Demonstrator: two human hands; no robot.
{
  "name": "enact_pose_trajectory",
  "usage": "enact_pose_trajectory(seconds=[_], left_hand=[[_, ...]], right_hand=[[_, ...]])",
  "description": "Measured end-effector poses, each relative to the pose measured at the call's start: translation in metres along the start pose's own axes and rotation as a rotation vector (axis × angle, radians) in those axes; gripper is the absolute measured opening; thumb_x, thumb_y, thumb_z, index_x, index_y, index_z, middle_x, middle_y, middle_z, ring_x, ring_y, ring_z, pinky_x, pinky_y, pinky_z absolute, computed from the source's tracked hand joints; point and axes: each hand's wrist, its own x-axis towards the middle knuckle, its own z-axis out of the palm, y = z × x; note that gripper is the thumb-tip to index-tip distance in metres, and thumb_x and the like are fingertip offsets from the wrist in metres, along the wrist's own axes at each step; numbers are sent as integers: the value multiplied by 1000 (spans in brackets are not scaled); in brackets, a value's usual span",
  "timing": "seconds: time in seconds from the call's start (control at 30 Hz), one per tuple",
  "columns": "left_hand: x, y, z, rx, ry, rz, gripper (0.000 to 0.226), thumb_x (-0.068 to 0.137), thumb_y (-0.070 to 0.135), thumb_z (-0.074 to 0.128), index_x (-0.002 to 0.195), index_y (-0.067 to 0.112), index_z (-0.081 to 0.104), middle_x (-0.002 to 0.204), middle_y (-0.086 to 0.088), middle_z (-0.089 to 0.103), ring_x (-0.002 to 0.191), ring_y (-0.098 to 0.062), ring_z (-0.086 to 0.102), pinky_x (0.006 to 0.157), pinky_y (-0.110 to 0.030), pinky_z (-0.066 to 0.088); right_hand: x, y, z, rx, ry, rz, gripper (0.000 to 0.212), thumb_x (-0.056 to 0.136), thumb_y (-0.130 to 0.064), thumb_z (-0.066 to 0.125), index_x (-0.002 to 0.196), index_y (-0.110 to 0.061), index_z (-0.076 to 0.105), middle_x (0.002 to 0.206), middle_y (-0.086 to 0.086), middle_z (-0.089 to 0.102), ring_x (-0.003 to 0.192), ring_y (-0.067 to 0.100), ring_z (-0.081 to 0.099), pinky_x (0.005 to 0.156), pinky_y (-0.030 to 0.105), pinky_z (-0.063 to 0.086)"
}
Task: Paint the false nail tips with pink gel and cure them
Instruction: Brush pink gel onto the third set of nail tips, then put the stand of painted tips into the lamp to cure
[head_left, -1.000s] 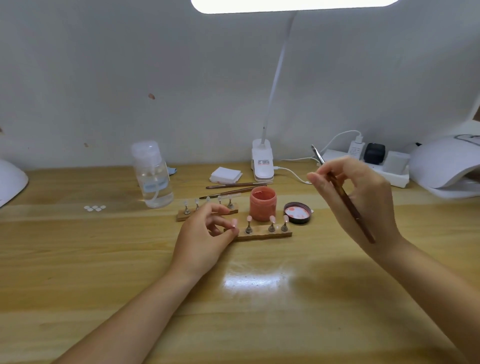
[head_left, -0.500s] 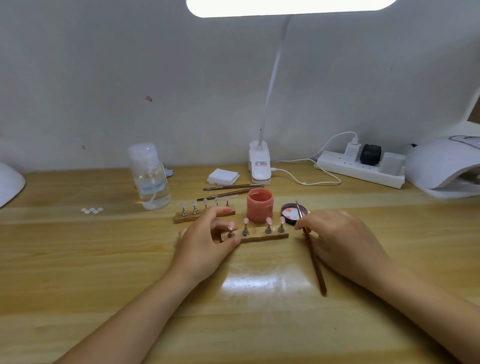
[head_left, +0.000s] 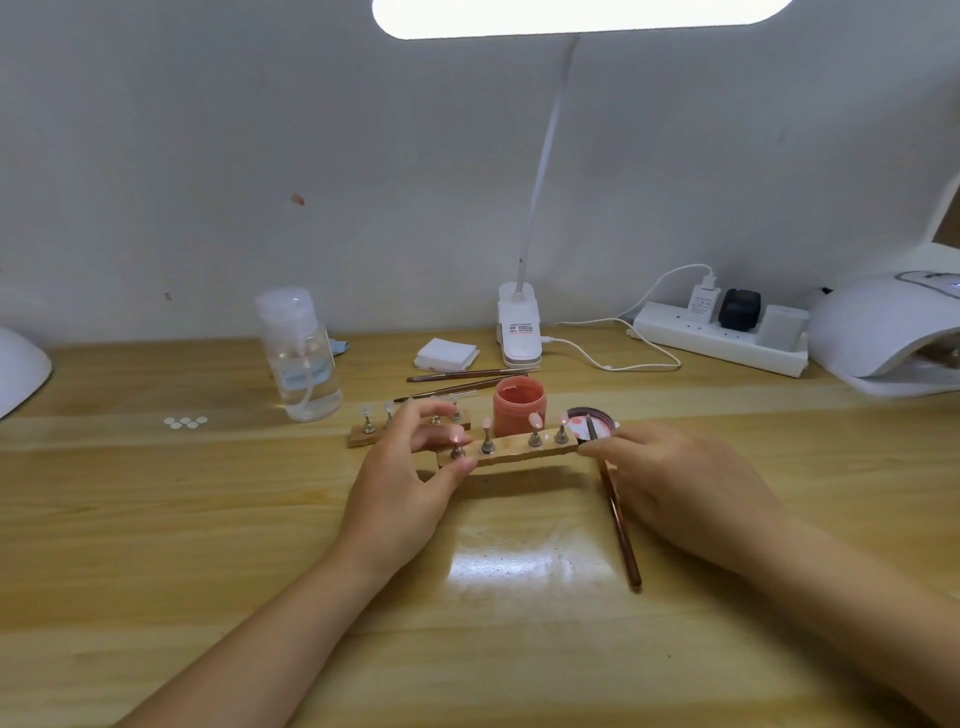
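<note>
Head view: brush (head_left: 618, 514) lengthwise, bristles away, toward lid (head_left: 602, 423).

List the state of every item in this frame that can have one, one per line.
Pink gel jar: open, upright.
Jar lid: off, lying inside-up beside the jar.
Front nail stand: held at both ends, tips pink.
Rear nail stand: on desk, tips unpainted.
Brush: lying with its tip on the lid.
Left hand: grips the stand's left end.
Right hand: touches the stand's right end.
Desk lamp: on.
Pump bottle: upright, capped.
</note>
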Motion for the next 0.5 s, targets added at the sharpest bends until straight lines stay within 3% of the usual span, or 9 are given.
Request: enact_pose_trajectory(seconds=[0.1,0.17,0.2,0.27,0.37,0.5], left_hand=[[-2,4,1,-19,19,35,43,75,11,73,95,39,46,84,12,67,89,18,54,68,0,37],[-3,8,1,-28,27,51,44,75,11,73,96,38,45,83,13,67,90,18,53,71,6,30],[-3,9,2,-32,26,59,44,75,11,73,97,37,45,83,13,67,90,19,52,73,7,27],[-5,12,3,-31,15,81,44,75,11,73,98,36,45,82,14,68,91,21,52,74,8,25],[-7,14,5,-34,-17,105,45,75,13,72,101,37,45,85,18,68,94,16,54,78,5,28],[-8,19,8,-29,-22,147,44,73,21,71,103,39,45,95,26,64,99,12,55,83,2,30]], right_hand=[[1,1,-9,169,31,172,37,73,-9,66,101,-33,64,80,-18,62,62,5,52,49,16,36],[5,5,-12,317,-49,259,37,77,-27,60,101,-53,49,82,-28,54,70,-2,50,56,17,37],[6,7,-12,387,-96,267,38,77,-32,61,101,-56,45,83,-27,54,74,-2,50,61,19,41],[7,8,-12,491,-136,263,37,75,-35,69,101,-52,49,85,-23,56,77,-1,51,67,16,42],[7,7,-11,601,-80,233,33,73,-28,74,86,-50,52,78,-19,59,76,-1,52,64,7,37],[1,11,-11,627,-27,213,21,71,-28,75,84,-39,63,74,-17,60,77,3,55,64,8,39]])
